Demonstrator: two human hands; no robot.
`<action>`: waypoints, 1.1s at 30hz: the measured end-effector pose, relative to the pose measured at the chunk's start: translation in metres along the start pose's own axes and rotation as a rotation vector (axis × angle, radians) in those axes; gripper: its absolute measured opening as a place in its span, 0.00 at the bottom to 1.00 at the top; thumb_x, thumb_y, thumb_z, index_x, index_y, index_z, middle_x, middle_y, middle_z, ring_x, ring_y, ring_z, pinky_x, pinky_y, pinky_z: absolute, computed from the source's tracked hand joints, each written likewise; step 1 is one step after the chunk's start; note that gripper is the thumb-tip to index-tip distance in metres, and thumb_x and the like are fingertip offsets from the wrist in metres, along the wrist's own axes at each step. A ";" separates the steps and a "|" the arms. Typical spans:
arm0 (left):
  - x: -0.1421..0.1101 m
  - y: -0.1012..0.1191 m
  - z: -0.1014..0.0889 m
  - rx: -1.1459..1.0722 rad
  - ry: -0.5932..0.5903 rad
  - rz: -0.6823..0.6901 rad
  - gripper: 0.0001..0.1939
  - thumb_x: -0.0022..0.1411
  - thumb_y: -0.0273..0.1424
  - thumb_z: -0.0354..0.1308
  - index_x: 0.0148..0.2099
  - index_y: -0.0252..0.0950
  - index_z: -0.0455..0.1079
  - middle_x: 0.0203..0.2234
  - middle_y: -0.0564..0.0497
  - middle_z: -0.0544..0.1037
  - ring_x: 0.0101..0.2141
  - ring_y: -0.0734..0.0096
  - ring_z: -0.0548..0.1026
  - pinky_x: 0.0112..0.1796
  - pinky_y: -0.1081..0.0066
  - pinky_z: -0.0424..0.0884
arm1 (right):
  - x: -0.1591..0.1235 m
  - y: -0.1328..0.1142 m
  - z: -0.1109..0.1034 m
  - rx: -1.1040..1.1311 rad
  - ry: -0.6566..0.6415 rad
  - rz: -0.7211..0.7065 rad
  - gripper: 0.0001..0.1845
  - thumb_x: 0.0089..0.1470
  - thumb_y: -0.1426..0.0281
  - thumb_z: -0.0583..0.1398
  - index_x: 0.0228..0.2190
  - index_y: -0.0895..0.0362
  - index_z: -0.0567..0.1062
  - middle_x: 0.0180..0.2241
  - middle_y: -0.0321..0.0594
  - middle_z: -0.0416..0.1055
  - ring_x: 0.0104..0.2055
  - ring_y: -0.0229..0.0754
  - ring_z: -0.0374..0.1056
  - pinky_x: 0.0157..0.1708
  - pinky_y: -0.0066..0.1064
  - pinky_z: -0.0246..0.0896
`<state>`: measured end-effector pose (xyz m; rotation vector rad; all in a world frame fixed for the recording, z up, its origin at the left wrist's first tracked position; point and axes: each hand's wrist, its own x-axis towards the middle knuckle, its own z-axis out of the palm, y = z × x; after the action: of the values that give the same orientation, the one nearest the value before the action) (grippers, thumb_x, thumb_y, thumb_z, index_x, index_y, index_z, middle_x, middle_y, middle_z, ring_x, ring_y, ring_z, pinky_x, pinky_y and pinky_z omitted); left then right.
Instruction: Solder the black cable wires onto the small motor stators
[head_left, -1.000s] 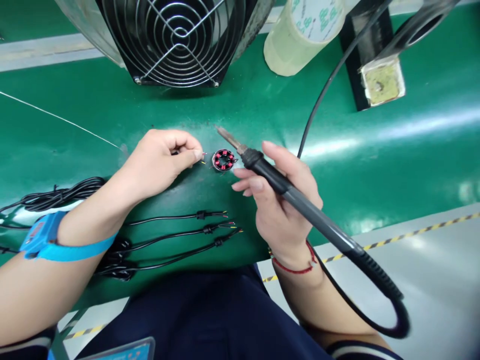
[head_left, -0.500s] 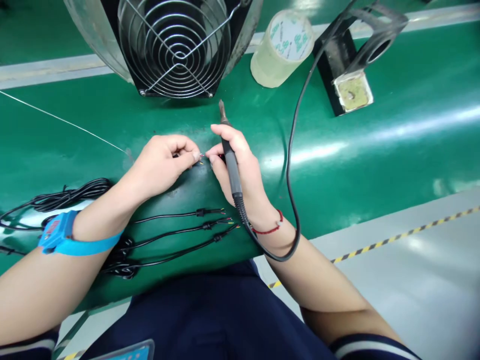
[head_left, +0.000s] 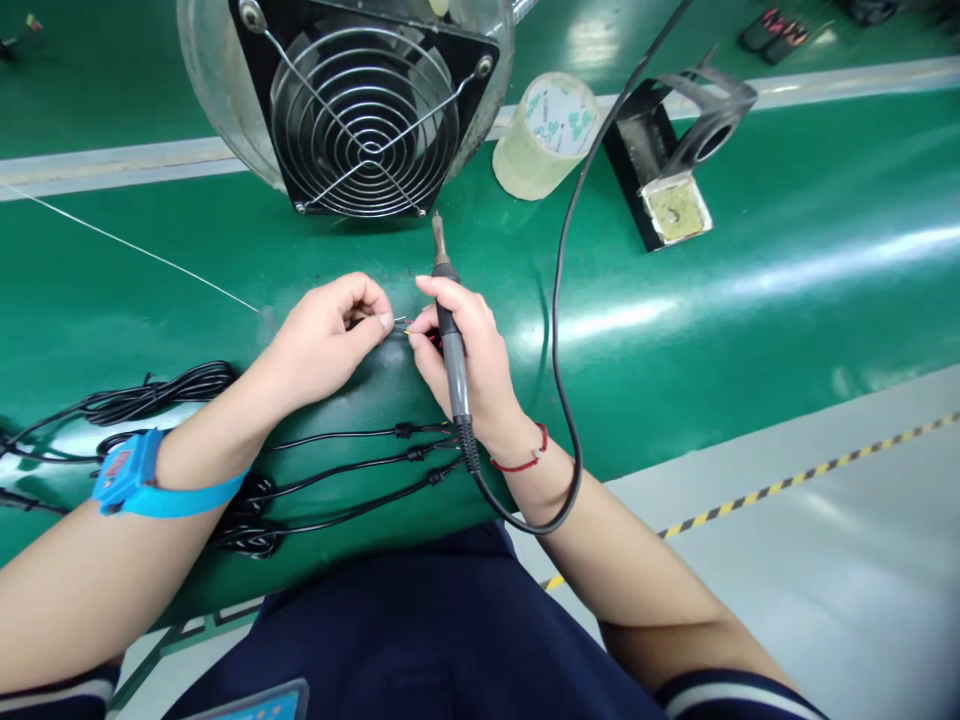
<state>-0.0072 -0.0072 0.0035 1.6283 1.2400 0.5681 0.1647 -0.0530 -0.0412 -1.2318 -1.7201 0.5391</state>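
One worktop [head_left: 787,290]: green, under everything.
One fan [head_left: 371,152]: a careless right-hand lift could knock it.
Three cables [head_left: 416,454]: in a row; a dragging wrist could shift their ends.
Two hands: left hand's [head_left: 330,335] grip pinched on fine wires [head_left: 400,322]; right hand's [head_left: 480,365] clamped on the soldering iron [head_left: 455,370], fingertips at those wires.
One soldering iron: if hot, a twist could burn fingers.
One tape roll [head_left: 521,155]: near the fan.
Fine wires: between both hands, at least two; a loosened pinch could drop them.
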 end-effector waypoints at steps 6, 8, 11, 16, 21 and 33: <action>-0.005 0.001 -0.003 0.171 -0.006 0.194 0.05 0.61 0.30 0.56 0.33 0.37 0.71 0.31 0.52 0.77 0.34 0.69 0.73 0.39 0.68 0.69 | 0.000 0.003 -0.001 0.093 0.000 0.037 0.24 0.60 0.73 0.57 0.57 0.47 0.64 0.34 0.32 0.74 0.40 0.43 0.72 0.51 0.44 0.67; -0.005 0.001 -0.003 0.201 -0.008 0.233 0.06 0.62 0.30 0.56 0.33 0.38 0.72 0.31 0.52 0.77 0.35 0.67 0.74 0.41 0.67 0.69 | 0.000 0.004 -0.002 0.115 0.009 0.037 0.24 0.59 0.73 0.58 0.56 0.47 0.65 0.34 0.32 0.74 0.39 0.42 0.72 0.50 0.43 0.68; -0.006 0.001 -0.002 0.230 -0.008 0.267 0.07 0.63 0.30 0.55 0.33 0.38 0.73 0.32 0.51 0.77 0.35 0.67 0.74 0.40 0.66 0.69 | 0.000 0.005 -0.003 0.158 0.017 0.047 0.25 0.58 0.74 0.59 0.56 0.47 0.66 0.34 0.31 0.74 0.38 0.40 0.72 0.48 0.42 0.69; -0.007 0.003 -0.001 0.286 0.007 0.298 0.06 0.64 0.29 0.56 0.35 0.38 0.74 0.31 0.51 0.78 0.35 0.67 0.74 0.39 0.67 0.69 | 0.001 0.003 -0.006 0.130 -0.016 0.064 0.24 0.58 0.74 0.58 0.55 0.48 0.66 0.34 0.31 0.75 0.36 0.40 0.72 0.47 0.40 0.70; -0.008 0.005 0.003 0.307 -0.010 0.268 0.07 0.63 0.29 0.55 0.34 0.37 0.73 0.32 0.50 0.78 0.35 0.66 0.74 0.39 0.66 0.69 | 0.002 0.004 -0.009 0.131 -0.048 0.057 0.24 0.59 0.74 0.57 0.55 0.46 0.66 0.33 0.31 0.75 0.39 0.43 0.73 0.50 0.43 0.69; -0.003 0.006 0.012 0.149 0.026 0.007 0.05 0.52 0.25 0.55 0.28 0.38 0.70 0.19 0.57 0.70 0.22 0.75 0.64 0.26 0.71 0.60 | 0.002 0.006 -0.018 0.040 -0.116 -0.004 0.24 0.59 0.76 0.58 0.55 0.45 0.68 0.35 0.32 0.78 0.43 0.45 0.72 0.50 0.44 0.69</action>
<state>0.0037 -0.0149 0.0044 1.7545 1.3227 0.5129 0.1830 -0.0516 -0.0363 -1.1888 -1.7994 0.6512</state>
